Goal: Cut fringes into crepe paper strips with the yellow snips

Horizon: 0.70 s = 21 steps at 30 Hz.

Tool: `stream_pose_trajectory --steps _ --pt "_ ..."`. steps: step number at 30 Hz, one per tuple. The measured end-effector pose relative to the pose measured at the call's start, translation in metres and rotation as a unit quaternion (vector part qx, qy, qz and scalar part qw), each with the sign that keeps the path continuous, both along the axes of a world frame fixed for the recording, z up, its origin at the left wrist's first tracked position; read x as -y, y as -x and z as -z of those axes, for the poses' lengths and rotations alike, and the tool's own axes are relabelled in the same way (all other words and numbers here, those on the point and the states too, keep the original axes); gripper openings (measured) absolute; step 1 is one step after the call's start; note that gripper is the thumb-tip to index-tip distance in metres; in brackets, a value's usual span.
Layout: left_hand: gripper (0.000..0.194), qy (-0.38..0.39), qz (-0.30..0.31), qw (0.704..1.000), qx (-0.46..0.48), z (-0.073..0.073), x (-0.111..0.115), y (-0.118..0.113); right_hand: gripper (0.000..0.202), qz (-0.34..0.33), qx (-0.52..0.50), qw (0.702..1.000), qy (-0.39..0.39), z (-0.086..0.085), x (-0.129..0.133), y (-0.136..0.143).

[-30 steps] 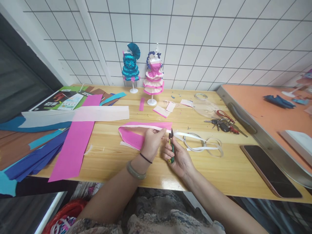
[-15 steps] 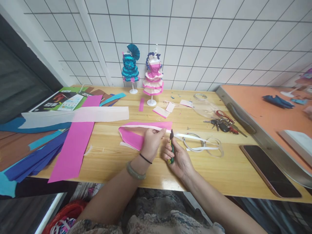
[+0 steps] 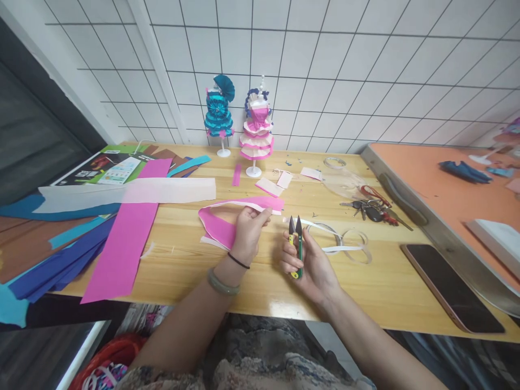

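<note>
Pink paper made the strip (image 3: 219, 227), which lay in a bent loop on the counter (image 3: 182, 281), in front of the left hand (image 3: 247, 230), with a white edge along its far side. The left hand was pinching this strip near its right end, between thumb and fingers. The right hand (image 3: 314, 268) was closed around the snips (image 3: 300, 246), whose two blades stood apart and pointed to the far side. Just beyond the blades there was the free end of the white tape (image 3: 312, 222), which ran to the right towards the roll (image 3: 340, 240).

As it seemed to me, the step was to trim the tape at the end of the strip. For doing this well, the pinch had to be close to the cut, so the strip could not slide, and the tape needed to be flat, without a twist. The open blades were better kept away from the left fingertips. It was also useful to leave the tape's free end uncreased and easy to find.
</note>
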<state>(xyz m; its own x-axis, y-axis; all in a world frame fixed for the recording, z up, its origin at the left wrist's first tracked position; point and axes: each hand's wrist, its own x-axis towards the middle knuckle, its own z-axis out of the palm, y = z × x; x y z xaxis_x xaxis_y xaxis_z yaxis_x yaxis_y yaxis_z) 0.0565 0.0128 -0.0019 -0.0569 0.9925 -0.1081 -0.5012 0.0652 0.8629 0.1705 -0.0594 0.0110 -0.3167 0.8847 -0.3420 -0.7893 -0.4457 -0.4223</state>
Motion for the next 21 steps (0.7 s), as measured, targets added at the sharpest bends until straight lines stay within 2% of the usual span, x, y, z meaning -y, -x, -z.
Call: stream_pose_trajectory --steps 3,5,6,7,8,9,11,12,14,17,19,21 --pt "0.028 0.007 0.003 1.0 0.017 -0.002 -0.002 0.002 0.029 -0.023 0.062 0.997 -0.029 -0.004 0.003 -0.009" --pt "0.028 0.015 0.009 1.0 0.017 -0.002 -0.002 0.003 0.028 -0.03 0.159 0.984 -0.077 -0.007 0.006 -0.017" --pt "0.028 0.02 0.015 1.0 0.015 -0.002 -0.003 0.003 0.027 -0.019 0.235 0.966 -0.108 -0.009 0.007 -0.022" --pt "0.028 0.025 0.019 0.999 0.013 -0.001 -0.003 0.003 0.025 0.004 0.326 0.935 -0.142 -0.01 0.007 -0.028" --pt "0.027 0.029 0.022 0.999 0.011 -0.001 -0.003 0.003 0.024 0.037 0.429 0.885 -0.175 -0.01 0.006 -0.034" --pt "0.027 0.031 0.023 0.999 0.011 -0.001 -0.003 0.002 0.022 0.068 0.529 0.82 -0.208 -0.009 0.004 -0.04" --pt "0.026 0.034 0.018 0.999 0.013 0.0 -0.003 0.002 0.018 0.1 0.688 0.669 -0.263 -0.005 -0.002 -0.052" --pt "0.026 0.035 0.014 0.999 0.013 0.001 -0.003 0.002 0.015 0.094 0.74 0.601 -0.286 -0.002 -0.007 -0.057" --pt "0.025 0.035 0.0 0.999 0.004 0.003 -0.004 0.002 0.013 0.062 0.809 0.489 -0.321 0.005 -0.015 -0.064" --pt "0.026 0.025 -0.029 0.998 -0.044 0.008 -0.007 0.002 0.015 -0.014 0.872 0.369 -0.321 0.014 -0.025 -0.068" --pt "0.027 0.01 -0.053 0.995 -0.089 0.011 -0.009 0.003 0.013 -0.053 0.898 0.315 -0.304 0.016 -0.028 -0.069" --pt "0.027 -0.003 -0.069 0.99 -0.121 0.012 -0.01 0.004 0.01 -0.072 0.912 0.28 -0.292 0.016 -0.028 -0.069"
